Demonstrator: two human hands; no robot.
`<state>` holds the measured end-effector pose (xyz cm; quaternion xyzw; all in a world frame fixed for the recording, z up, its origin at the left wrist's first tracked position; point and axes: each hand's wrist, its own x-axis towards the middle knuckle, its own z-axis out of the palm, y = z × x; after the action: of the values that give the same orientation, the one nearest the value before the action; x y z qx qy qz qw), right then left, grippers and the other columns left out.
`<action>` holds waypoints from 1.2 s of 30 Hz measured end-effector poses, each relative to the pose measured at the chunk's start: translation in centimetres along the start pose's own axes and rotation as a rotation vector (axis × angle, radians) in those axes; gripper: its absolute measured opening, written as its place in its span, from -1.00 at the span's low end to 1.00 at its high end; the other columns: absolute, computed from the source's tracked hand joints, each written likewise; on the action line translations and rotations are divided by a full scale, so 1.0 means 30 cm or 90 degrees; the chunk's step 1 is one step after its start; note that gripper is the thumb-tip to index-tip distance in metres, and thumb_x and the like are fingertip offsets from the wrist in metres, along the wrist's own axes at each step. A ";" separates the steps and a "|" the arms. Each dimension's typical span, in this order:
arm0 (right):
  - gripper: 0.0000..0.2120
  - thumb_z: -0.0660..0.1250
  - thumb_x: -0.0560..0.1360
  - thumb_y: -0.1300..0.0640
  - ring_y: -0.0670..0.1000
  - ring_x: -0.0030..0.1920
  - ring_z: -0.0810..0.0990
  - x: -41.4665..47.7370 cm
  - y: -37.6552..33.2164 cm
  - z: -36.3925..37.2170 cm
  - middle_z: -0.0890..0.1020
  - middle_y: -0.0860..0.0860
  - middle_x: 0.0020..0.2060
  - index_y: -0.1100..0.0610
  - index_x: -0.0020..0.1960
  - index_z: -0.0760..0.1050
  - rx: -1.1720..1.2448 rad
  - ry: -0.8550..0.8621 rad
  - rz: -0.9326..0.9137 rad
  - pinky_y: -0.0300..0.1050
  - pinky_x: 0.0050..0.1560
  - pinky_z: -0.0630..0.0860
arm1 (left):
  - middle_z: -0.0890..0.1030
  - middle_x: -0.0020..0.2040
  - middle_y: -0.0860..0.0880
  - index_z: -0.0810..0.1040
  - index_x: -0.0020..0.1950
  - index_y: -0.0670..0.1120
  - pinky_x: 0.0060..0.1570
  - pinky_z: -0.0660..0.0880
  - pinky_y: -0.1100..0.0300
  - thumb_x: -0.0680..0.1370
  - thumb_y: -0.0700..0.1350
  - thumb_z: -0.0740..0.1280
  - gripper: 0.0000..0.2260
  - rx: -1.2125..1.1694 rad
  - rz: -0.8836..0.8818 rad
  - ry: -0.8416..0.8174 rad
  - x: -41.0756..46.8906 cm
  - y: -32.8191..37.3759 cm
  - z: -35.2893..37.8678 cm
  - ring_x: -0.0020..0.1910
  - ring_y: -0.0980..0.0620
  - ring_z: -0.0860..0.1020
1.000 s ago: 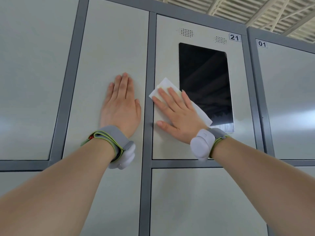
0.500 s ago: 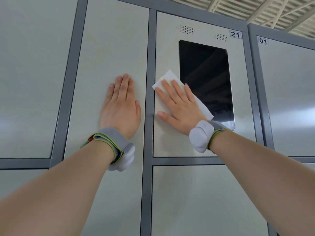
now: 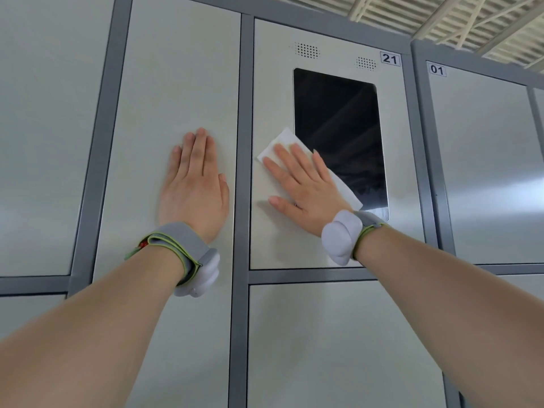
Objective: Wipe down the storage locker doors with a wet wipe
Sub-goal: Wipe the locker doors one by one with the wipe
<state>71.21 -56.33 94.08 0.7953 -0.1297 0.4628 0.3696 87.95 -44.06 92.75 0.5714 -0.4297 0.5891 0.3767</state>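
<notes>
Pale grey locker doors in dark grey frames fill the view. My right hand (image 3: 303, 187) lies flat with straight fingers on a white wet wipe (image 3: 282, 142), pressing it against the door marked 21 (image 3: 273, 83), at the lower left edge of the door's black screen (image 3: 338, 128). Part of the wipe sticks out above my fingers and another strip shows beside my wrist. My left hand (image 3: 194, 184) rests flat and bare on the tall door (image 3: 176, 69) to the left, holding nothing.
A door marked 01 (image 3: 482, 160) stands to the right. Another door (image 3: 323, 348) lies below door 21, and more doors (image 3: 47, 128) are at the left. A slatted ceiling (image 3: 459, 19) shows at the top right.
My right hand has slid the wipe up and a little to the right on door 21, closer to the screen's edge. My left hand has stayed flat in place.
</notes>
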 end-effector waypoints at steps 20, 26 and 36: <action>-0.37 -0.24 0.57 -0.29 0.12 0.52 -0.02 -0.026 0.082 -0.003 0.09 0.04 0.52 0.00 0.53 0.01 -0.048 0.007 -0.118 0.09 0.47 -0.20 | 0.19 0.50 -0.24 0.14 0.49 -0.32 0.46 -0.09 0.06 0.53 -0.07 -0.10 -0.44 0.015 -0.007 0.023 -0.003 0.002 0.008 0.50 -0.19 0.13; -0.33 -0.24 0.55 -0.30 0.14 0.52 0.03 -0.015 0.051 0.006 0.14 0.05 0.52 0.04 0.53 0.07 -0.047 0.039 -0.093 0.16 0.47 -0.14 | 0.20 0.49 -0.24 0.17 0.48 -0.32 0.46 -0.08 0.06 0.54 -0.07 -0.09 -0.44 0.014 -0.006 0.030 -0.006 0.005 0.007 0.49 -0.21 0.15; -0.38 -0.14 0.58 -0.26 0.12 0.53 -0.03 -0.198 0.113 0.029 0.08 0.05 0.53 0.03 0.54 0.05 -0.074 -0.003 -0.240 0.18 0.48 -0.10 | 0.13 0.52 -0.21 0.11 0.50 -0.30 0.47 -0.11 0.07 0.53 -0.13 -0.03 -0.46 0.016 -0.047 0.006 -0.007 0.025 -0.003 0.52 -0.16 0.07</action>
<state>66.71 -60.11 90.47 0.7840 -0.0056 0.3752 0.4945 87.21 -44.22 92.49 0.5887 -0.3993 0.5829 0.3927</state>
